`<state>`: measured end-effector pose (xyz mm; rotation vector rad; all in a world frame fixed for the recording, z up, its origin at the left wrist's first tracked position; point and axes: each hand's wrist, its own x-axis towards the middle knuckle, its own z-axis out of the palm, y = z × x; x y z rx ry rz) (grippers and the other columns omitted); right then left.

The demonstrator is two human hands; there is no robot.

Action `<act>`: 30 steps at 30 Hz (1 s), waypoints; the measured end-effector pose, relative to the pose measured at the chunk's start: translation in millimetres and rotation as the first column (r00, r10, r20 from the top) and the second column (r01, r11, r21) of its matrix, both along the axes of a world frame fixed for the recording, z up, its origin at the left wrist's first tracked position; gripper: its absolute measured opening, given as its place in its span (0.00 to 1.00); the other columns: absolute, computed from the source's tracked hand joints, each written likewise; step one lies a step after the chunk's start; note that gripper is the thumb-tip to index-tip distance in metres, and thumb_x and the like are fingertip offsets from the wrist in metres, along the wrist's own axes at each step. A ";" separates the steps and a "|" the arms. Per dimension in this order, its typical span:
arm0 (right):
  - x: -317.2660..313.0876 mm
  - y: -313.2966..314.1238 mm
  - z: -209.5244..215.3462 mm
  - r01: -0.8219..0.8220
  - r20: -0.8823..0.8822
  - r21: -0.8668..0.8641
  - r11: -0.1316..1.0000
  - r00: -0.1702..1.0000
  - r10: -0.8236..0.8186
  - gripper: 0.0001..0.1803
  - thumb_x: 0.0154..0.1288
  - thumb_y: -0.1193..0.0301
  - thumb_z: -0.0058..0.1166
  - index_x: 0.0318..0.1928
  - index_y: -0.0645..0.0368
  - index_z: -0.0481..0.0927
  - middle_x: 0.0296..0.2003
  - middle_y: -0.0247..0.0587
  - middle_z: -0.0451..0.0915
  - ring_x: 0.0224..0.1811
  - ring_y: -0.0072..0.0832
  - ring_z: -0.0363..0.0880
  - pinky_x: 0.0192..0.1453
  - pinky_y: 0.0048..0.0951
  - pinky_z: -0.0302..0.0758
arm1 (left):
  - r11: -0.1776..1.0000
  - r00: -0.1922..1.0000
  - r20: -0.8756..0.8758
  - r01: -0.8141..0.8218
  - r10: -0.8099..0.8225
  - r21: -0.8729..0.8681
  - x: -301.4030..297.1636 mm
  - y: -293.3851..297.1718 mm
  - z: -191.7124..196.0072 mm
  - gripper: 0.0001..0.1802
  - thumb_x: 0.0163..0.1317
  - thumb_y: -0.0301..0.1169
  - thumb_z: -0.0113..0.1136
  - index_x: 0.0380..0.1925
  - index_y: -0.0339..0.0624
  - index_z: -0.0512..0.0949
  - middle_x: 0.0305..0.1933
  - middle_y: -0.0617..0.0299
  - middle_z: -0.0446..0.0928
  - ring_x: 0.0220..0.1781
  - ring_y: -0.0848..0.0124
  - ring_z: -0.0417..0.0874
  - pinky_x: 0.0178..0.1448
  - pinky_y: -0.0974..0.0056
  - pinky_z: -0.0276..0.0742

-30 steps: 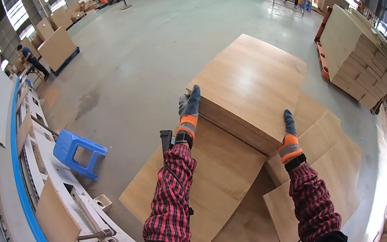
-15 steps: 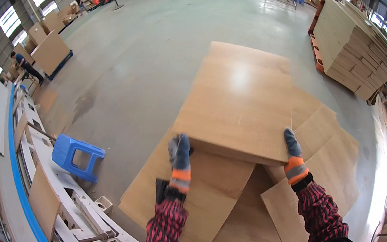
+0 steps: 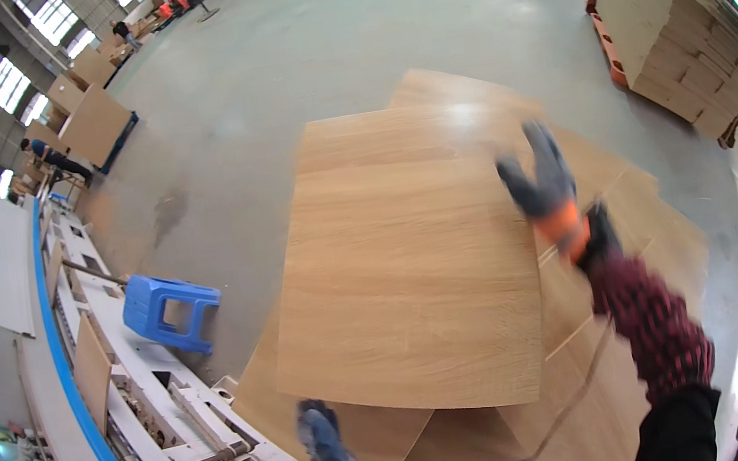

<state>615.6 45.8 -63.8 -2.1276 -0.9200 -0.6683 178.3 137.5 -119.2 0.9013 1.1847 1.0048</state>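
A large rectangular wood-grain board point(image 3: 403, 264) lies on top of several similar wood-grain panels point(image 3: 626, 287), fanned out beneath it at different angles. At the board's near left corner is my left hand point(image 3: 326, 442), in a grey-and-orange work glove, its fingers closed at the edge; their undersides are hidden. My right hand point(image 3: 541, 181), gloved alike and somewhat blurred, reaches over the board's far right edge. Its thumb and fingers are spread apart with nothing between them. A black cable point(image 3: 539, 444) trails across the lower panels beneath my right arm.
A blue plastic stool point(image 3: 169, 310) stands at left beside a long white machine point(image 3: 136, 361) with a blue stripe. Stacked boards point(image 3: 678, 32) rest on an orange pallet at far right. A person point(image 3: 56, 161) is at far left, near upright brown panels point(image 3: 98, 128).
The top board has turned and shifted left and nearer. My left hand has moved nearer with its corner; my right hand has let go of the near edge and moved farther away, opening.
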 end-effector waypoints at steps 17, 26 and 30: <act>-155.8 -20.6 60.9 -0.196 -0.305 -0.633 0.749 0.952 -0.008 0.30 0.45 0.43 0.55 0.24 0.61 0.73 0.25 0.51 0.75 0.32 0.47 0.74 0.36 0.41 0.70 | 0.948 0.945 0.303 -0.023 0.124 -0.318 -136.2 -79.3 12.1 0.21 0.60 0.36 0.55 0.50 0.37 0.70 0.49 0.57 0.75 0.48 0.68 0.77 0.52 0.64 0.73; -321.9 -94.2 -46.1 -0.813 -0.964 -0.007 0.583 0.162 0.213 0.14 0.57 0.61 0.55 0.27 0.61 0.74 0.20 0.38 0.74 0.22 0.25 0.70 0.27 0.30 0.68 | 0.842 0.859 0.177 -0.397 0.481 -0.365 -359.3 -256.1 64.9 0.18 0.57 0.36 0.61 0.44 0.37 0.75 0.40 0.66 0.76 0.41 0.79 0.75 0.46 0.72 0.71; -410.3 -121.3 -58.8 -0.836 -0.992 0.120 0.535 -0.121 0.034 0.10 0.59 0.71 0.56 0.39 0.62 0.78 0.34 0.31 0.79 0.33 0.20 0.75 0.38 0.22 0.73 | 0.857 0.900 -0.202 -0.432 0.387 -0.282 -412.5 -296.5 101.2 0.19 0.58 0.38 0.57 0.44 0.36 0.74 0.40 0.61 0.78 0.39 0.68 0.77 0.44 0.63 0.72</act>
